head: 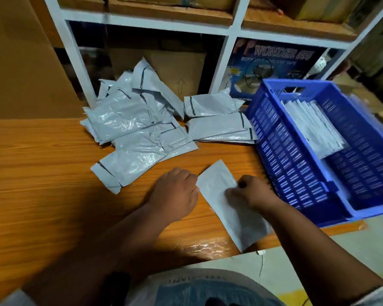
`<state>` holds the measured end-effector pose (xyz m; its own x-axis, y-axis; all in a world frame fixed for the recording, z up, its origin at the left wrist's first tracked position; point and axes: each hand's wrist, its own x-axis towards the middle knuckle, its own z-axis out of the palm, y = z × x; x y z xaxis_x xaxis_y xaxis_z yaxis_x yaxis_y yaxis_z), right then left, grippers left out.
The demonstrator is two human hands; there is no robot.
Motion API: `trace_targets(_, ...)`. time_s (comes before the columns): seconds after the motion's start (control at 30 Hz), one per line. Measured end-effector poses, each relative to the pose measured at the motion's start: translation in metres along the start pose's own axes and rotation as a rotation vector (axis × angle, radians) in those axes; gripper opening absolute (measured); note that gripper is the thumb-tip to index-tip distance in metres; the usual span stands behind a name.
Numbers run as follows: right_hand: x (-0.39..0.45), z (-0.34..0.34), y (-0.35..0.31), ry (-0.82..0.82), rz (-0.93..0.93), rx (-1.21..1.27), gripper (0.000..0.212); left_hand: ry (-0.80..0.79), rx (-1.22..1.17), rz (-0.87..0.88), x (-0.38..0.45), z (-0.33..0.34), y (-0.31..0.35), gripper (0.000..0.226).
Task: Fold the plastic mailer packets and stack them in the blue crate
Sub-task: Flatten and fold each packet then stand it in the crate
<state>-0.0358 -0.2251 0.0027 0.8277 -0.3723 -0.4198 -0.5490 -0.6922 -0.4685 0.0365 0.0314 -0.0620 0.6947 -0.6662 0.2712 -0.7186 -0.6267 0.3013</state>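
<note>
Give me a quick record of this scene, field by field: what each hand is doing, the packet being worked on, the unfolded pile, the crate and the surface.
left hand: curled, at the left edge of the packet
right hand: pinches the packet from its right side
packet in hand: grey, flat on the table, lying diagonally between both hands
loose pile: grey mailers heaped at the table's far side, a smaller stack right of it
blue crate: at the right, holds a row of folded packets
table: wood-grain top

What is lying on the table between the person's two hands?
In the head view, one flat grey mailer packet lies between the left hand and right hand, both gripping it.
</note>
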Motion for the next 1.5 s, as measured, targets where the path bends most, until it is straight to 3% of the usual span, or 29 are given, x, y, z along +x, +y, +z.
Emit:
trace_targets(0.4, -0.020, -0.148, -0.022, 0.379, -0.074, 0.025, 0.034, 0.096, -0.127, 0.135, 0.130, -0.035, 0.069, 0.027)
trace_targets(0.8, 0.070, -0.311, 0.040, 0.625, -0.154, 0.094, 0.036, 0.045, -0.004, -0.038, 0.228, -0.028, 0.140, 0.026)
trace_targets(1.07, 0.177, -0.282, 0.059, 0.418, -0.186, -0.053, 0.032, -0.073, 0.150, -0.197, 0.233, -0.007, 0.146, 0.032)
trace_targets(1.2, 0.215, -0.255, 0.055, 0.311, -0.199, -0.174, 0.009, -0.147, 0.183, -0.293, 0.232, -0.007, 0.143, 0.031)
trace_targets(1.5, 0.233, -0.226, 0.059, 0.330, -0.194, -0.263, 0.014, -0.238, 0.225, -0.383, 0.217, -0.008, 0.132, 0.030)
